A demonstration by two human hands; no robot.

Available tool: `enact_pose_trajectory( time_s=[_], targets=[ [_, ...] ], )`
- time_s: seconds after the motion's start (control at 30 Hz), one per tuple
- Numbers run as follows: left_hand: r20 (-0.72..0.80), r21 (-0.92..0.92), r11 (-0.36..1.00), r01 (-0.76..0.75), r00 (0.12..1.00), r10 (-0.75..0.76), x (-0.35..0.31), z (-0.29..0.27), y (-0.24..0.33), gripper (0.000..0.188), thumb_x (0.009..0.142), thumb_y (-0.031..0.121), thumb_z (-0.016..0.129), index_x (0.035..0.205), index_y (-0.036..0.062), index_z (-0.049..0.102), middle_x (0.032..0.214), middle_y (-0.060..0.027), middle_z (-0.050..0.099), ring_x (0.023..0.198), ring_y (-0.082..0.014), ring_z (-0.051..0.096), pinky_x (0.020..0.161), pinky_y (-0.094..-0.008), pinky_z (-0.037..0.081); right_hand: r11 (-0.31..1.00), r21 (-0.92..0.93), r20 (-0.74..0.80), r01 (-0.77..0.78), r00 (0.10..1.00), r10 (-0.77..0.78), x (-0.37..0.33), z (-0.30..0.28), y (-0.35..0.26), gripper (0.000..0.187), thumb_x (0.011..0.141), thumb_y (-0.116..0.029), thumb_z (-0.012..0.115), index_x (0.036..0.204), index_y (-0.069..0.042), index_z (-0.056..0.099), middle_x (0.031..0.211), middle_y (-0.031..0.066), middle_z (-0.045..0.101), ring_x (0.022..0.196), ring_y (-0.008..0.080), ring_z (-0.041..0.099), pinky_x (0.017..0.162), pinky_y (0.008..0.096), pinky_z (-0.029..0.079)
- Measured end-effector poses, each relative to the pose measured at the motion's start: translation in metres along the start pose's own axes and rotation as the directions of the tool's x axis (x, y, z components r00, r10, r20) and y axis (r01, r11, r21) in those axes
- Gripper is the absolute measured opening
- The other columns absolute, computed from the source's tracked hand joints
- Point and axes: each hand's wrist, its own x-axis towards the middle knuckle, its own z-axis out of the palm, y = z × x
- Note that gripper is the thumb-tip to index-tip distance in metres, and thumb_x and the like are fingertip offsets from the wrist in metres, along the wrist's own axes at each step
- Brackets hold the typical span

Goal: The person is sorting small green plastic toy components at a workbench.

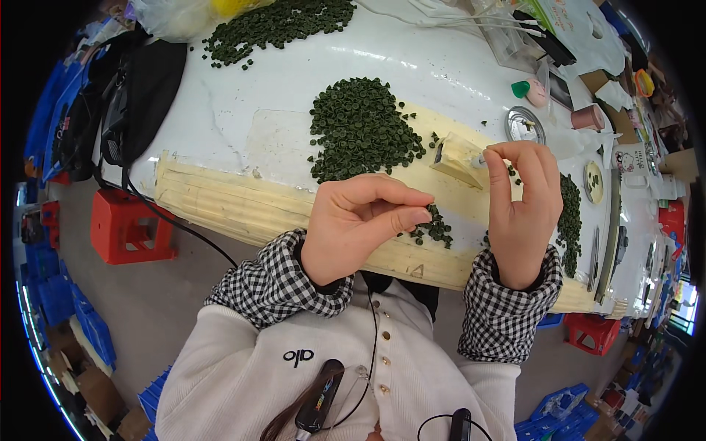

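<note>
My left hand [349, 224] is closed in a pinch, thumb against forefinger. Whatever lies between those fingertips is too small or hidden to make out. Just beyond them is a small cluster of dark green pieces [435, 229]. My right hand [526, 202] pinches a small grey-white piece [478, 159] at the right end of a cream-coloured block [457, 160]. That block rests on the table, its left end dark. Farther off, left of the block, spreads a large heap of small dark green cone-like pieces [364, 128]. Another strip of green pieces [569, 224] lies right of my right hand.
A third green heap [283, 29] lies at the far side of the white table [213, 117]. On the right are a round metal dish [524, 123], a pinkish spool [587, 117] and tweezers [594, 257]. A black bag [151, 103] sits left, above a red stool [129, 228].
</note>
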Motion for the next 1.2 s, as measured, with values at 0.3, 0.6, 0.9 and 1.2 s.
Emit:
enact_pose_trajectory(
  time_s=[0.3, 0.6, 0.9, 1.2],
  targets=[
    [-0.016, 0.001, 1.000, -0.009, 1.000, 0.009, 0.000, -0.001, 0.004, 0.019, 0.084, -0.004, 0.065, 0.103, -0.0026, 0.068, 0.092, -0.0082, 0.066, 0.083, -0.0101, 0.062, 0.074, -0.0212, 0.051, 0.941, 0.319, 0.158, -0.115, 0.985, 0.067, -0.025, -0.027, -0.032, 0.025, 0.081, 0.004, 0.063, 0.106, 0.001, 0.067, 0.088, 0.0108, 0.059, 0.078, 0.0213, 0.057, 0.068, 0.0277, 0.045],
    [-0.033, 0.040, 0.998, -0.040, 0.999, 0.042, 0.000, 0.001, 0.003, 0.016, 0.084, -0.007, 0.063, 0.099, -0.0037, 0.067, 0.091, -0.0115, 0.065, 0.079, -0.0139, 0.063, 0.072, -0.0242, 0.052, 0.824, 0.546, 0.237, -0.152, 0.971, 0.022, -0.050, -0.005, -0.037, 0.034, 0.079, 0.005, 0.065, 0.113, 0.000, 0.066, 0.089, 0.0098, 0.061, 0.077, 0.0208, 0.056, 0.067, 0.0275, 0.046],
    [-0.004, 0.026, 0.999, -0.037, 0.999, 0.037, -0.002, 0.000, 0.000, 0.018, 0.083, -0.005, 0.065, 0.101, -0.0025, 0.068, 0.094, -0.0092, 0.065, 0.085, -0.0111, 0.062, 0.076, -0.0221, 0.051, 0.828, 0.552, 0.237, -0.100, 0.971, -0.041, -0.051, -0.007, -0.031, 0.036, 0.078, 0.005, 0.066, 0.114, -0.003, 0.066, 0.092, 0.0093, 0.063, 0.075, 0.0210, 0.057, 0.066, 0.0278, 0.047],
    [0.020, 0.134, 0.987, -0.094, 0.996, 0.092, -0.002, -0.001, 0.001, 0.017, 0.084, -0.008, 0.062, 0.099, -0.0027, 0.067, 0.093, -0.0127, 0.065, 0.083, -0.0156, 0.064, 0.074, -0.0256, 0.052, 0.826, 0.557, 0.243, -0.083, 0.968, -0.067, -0.051, -0.008, -0.030, 0.035, 0.080, 0.005, 0.065, 0.114, -0.003, 0.066, 0.093, 0.0098, 0.063, 0.076, 0.0195, 0.058, 0.067, 0.0264, 0.047]
  ],
)
